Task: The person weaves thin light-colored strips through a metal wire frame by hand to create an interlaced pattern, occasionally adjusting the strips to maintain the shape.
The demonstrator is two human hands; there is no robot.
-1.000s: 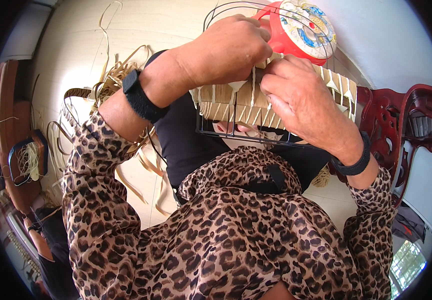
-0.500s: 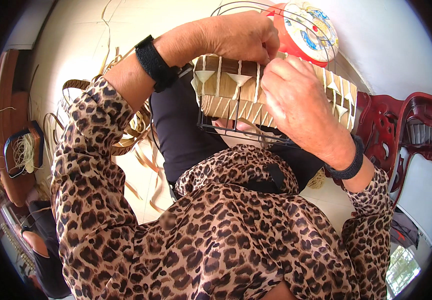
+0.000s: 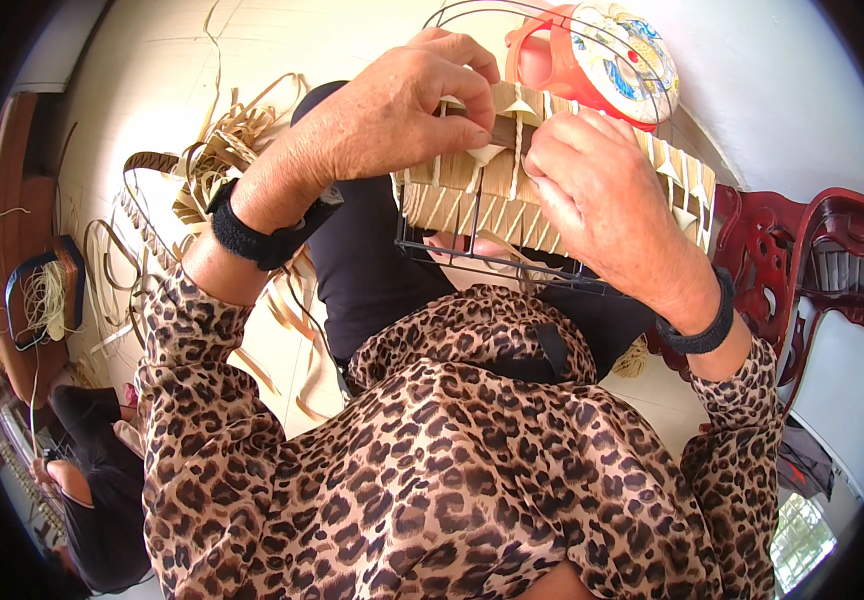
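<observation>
At our far left a co-worker [image 3: 102,500] in dark clothing sits beyond our sleeve, below a brown wooden piece [image 3: 20,200] and a blue-rimmed holder [image 3: 79,285] of pale strands. Next comes a tangled heap of tan strips [image 3: 237,140] on the pale floor [image 3: 352,45], probably set down there to be within our left reach.

Our left hand [image 3: 407,105] arches over the left part of the woven panel [image 3: 500,182], thumb and forefinger nearly meeting beside a brown strip; we cannot tell whether anything is pinched between them. The panel, tan bands crossed by cream cords, stands on a black wire frame [image 3: 467,258] in front of us, above our lap, between the dark-trousered legs. That position presumably steadies it and keeps its banded face turned to us.

Our right hand [image 3: 602,195] is curled onto the panel right of the middle, its fingers bent in narrow; their tips are hidden, so we cannot tell what they hold. It seems to brace the panel there.

Outward, the left hand has pale floor beside it, so we judge its sweep the freer. Just past the panel's far edge stands a red stool [image 3: 542,62] with a patterned top, near the white wall [image 3: 772,80]; carved reddish furniture [image 3: 767,245] bounds our right, leaving tighter room there.
</observation>
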